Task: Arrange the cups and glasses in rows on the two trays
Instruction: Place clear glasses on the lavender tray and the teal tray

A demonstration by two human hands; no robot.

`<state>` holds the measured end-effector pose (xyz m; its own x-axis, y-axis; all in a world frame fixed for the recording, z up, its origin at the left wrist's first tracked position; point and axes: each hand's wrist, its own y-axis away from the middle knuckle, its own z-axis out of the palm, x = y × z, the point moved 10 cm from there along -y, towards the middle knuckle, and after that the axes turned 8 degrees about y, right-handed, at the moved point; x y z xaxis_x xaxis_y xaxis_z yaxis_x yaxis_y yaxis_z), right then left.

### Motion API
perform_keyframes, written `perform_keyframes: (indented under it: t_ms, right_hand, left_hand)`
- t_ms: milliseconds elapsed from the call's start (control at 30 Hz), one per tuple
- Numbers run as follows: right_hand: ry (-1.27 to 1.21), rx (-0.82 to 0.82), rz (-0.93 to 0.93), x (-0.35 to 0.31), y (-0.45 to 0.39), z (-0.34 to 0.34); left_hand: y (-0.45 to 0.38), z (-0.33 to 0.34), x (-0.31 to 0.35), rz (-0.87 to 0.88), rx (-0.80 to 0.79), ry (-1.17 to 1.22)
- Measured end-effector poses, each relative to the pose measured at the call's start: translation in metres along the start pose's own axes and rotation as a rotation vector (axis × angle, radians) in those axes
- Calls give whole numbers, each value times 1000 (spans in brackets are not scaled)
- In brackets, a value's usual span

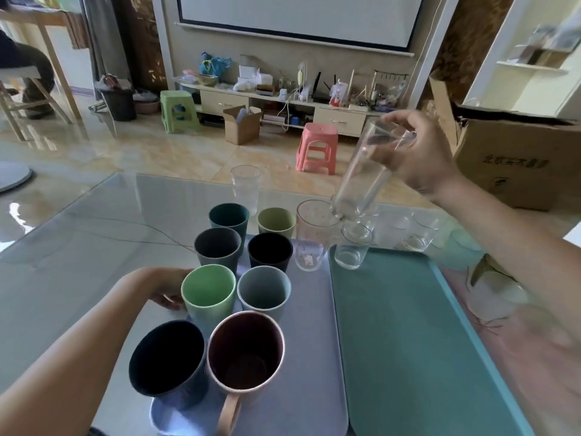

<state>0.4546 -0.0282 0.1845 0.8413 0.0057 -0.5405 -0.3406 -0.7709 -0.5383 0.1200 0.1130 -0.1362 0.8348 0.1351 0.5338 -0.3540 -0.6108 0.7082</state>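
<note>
Right hand (pixel 418 155) grips a tall glass (pixel 361 177), tilted, above small glasses (pixel 352 245). Left hand (pixel 163 289) rests beside the green cup (pixel 207 294); grip unclear. Box (pixel 515 158) print unreadable.

2 bare forearms reach in from the bottom corners, with no sleeve showing on either. The left hand (pixel 163 289) and right hand (pixel 423 155) wear no gloves, rings or watch.

Bright daylight, glare on the floor (pixel 19 212), edges warped and blurred.
</note>
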Motion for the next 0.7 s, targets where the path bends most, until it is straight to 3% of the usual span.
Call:
perform_keyframes:
  t_ms: [267,700]
  right_hand:
    - [56,-89,92,22,81,48]
    - [59,-167,163,48,107,124]
  left_hand:
    - [8,7,7,40,11,24]
    - [3,5,7,75,5,34]
